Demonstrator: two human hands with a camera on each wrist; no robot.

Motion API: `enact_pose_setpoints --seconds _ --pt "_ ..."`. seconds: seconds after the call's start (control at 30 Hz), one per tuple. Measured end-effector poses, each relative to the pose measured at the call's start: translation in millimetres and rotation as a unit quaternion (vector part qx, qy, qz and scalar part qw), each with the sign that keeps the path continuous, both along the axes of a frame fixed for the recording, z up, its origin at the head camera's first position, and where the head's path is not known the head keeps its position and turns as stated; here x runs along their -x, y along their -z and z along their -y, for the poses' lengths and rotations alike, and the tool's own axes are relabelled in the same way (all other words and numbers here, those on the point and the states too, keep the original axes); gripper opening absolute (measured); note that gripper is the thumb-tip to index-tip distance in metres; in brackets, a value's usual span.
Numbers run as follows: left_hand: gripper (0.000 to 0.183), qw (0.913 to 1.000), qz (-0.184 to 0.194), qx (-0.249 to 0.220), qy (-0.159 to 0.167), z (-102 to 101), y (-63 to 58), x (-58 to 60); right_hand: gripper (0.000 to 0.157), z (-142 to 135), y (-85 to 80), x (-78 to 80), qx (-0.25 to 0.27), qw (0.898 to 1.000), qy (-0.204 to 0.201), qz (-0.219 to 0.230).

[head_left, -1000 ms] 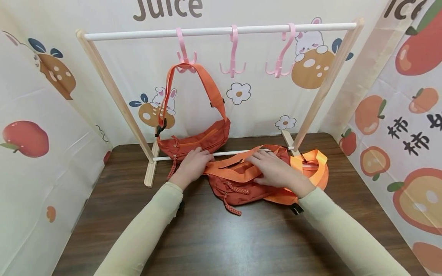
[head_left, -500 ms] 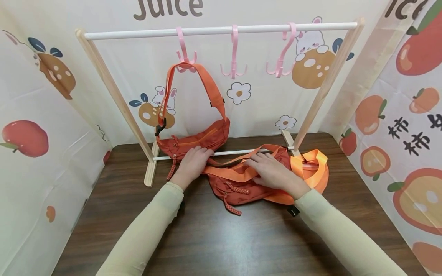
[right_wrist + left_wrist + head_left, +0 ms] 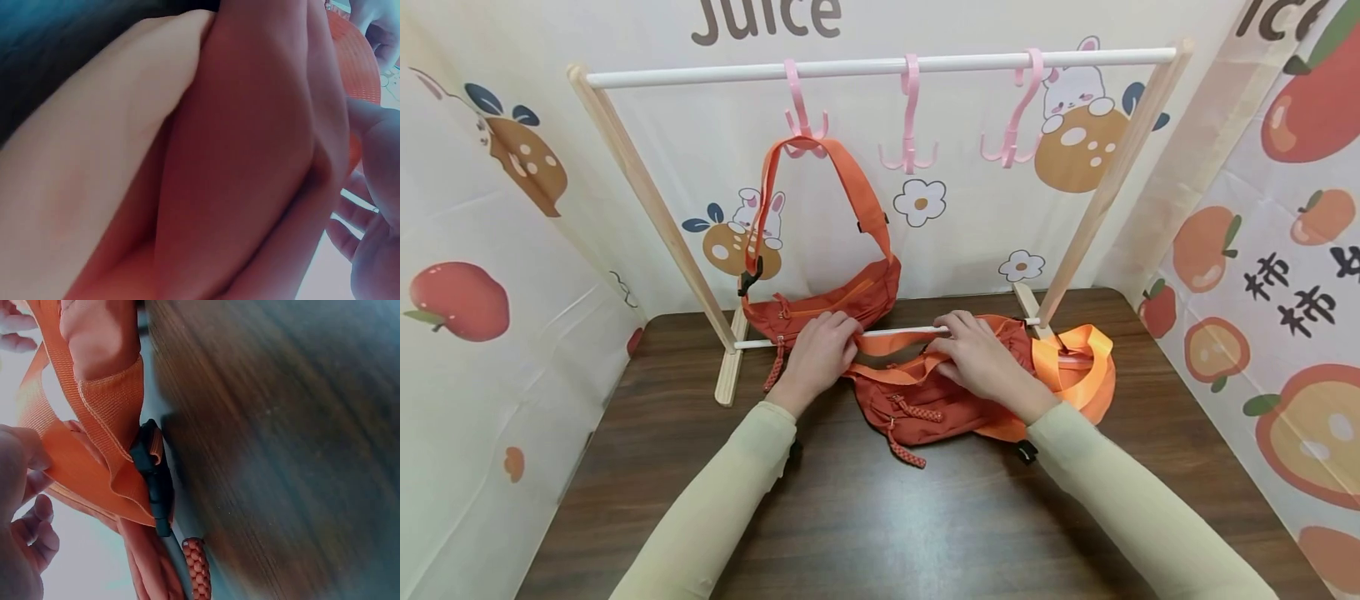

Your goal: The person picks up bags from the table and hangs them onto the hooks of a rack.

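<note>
A rust-red waist bag [image 3: 895, 417] lies on the table, its orange strap [image 3: 887, 374] drawn into a loop across its top. My left hand [image 3: 820, 354] pinches the strap at the loop's left end, thumb against the webbing in the left wrist view. At the other end my right hand [image 3: 981, 354] grips the strap, over the bag's right part. A black buckle [image 3: 153, 462] and a braided zipper pull [image 3: 197, 569] show beside the strap in the left wrist view. Bag fabric [image 3: 250, 125] fills much of the right wrist view, its fingertips partly hidden.
A similar waist bag [image 3: 820, 312] hangs from the left pink hook [image 3: 797, 96] on a rack with a white rail [image 3: 850, 69]. Two more pink hooks, one in the middle [image 3: 910, 112] and one at right [image 3: 1017, 112], hang bare. A brighter orange bag [image 3: 1093, 392] lies at right.
My right hand has shifted slightly left and back, spreading the strap into a wider loop. The buckle near my right sleeve has slid a little left. My left hand has barely moved.
</note>
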State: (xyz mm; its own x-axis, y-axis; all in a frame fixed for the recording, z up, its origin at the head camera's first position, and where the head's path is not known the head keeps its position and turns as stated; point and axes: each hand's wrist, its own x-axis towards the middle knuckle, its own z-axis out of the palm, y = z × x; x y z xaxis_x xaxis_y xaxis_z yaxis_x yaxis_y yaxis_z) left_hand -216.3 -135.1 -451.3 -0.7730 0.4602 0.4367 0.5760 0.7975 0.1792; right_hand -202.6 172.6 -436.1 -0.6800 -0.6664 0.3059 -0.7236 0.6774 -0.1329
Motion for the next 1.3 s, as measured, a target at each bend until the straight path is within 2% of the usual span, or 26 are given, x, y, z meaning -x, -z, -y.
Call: enact_pose_setpoints --seconds 0.1,0.3,0.43,0.5,0.67,0.83,1.0,1.1,1.2,1.3 --pt "0.012 0.9998 -0.010 -0.014 0.006 0.4 -1.2 -2.9 0.016 3.5 0.7 6.8 0.006 1.000 0.005 0.011" --pt "0.012 0.9980 -0.039 -0.043 0.027 -0.9 -4.6 -7.7 0.018 10.9 -1.0 21.1 -0.006 0.998 0.015 0.065" --pt "0.012 0.9972 -0.042 -0.052 0.034 -2.9 -5.8 -10.5 0.016 12.2 -3.5 28.0 -0.012 0.996 0.023 0.089" --pt "0.012 0.9975 -0.039 -0.050 0.031 -3.4 -5.1 -11.6 0.014 12.4 -5.7 30.8 -0.007 0.996 0.030 0.085" --pt "0.018 0.9989 -0.024 -0.034 0.019 -4.1 -2.0 -12.0 0.012 13.3 -17.7 35.6 0.022 0.999 0.039 0.029" --pt "0.026 0.9993 0.022 -0.026 0.012 -9.1 -3.4 -13.9 0.015 14.5 -33.7 36.4 0.042 0.998 0.034 -0.034" --pt "0.077 0.9982 0.054 -0.025 -0.011 -19.4 -4.7 -12.0 0.016 14.8 -44.2 36.8 0.047 0.996 0.027 -0.072" --pt "0.094 0.9970 0.067 -0.034 -0.021 -26.2 -5.9 -9.2 0.017 15.1 -47.5 36.6 0.046 0.994 0.023 -0.092" --pt "0.096 0.9953 0.077 -0.053 -0.024 -32.4 -7.8 -6.3 0.017 16.0 -50.2 35.7 0.049 0.993 0.017 -0.108" --pt "0.089 0.9923 0.092 -0.078 -0.027 -38.0 -10.4 -3.6 0.018 17.6 -52.8 34.7 0.053 0.991 0.012 -0.126"
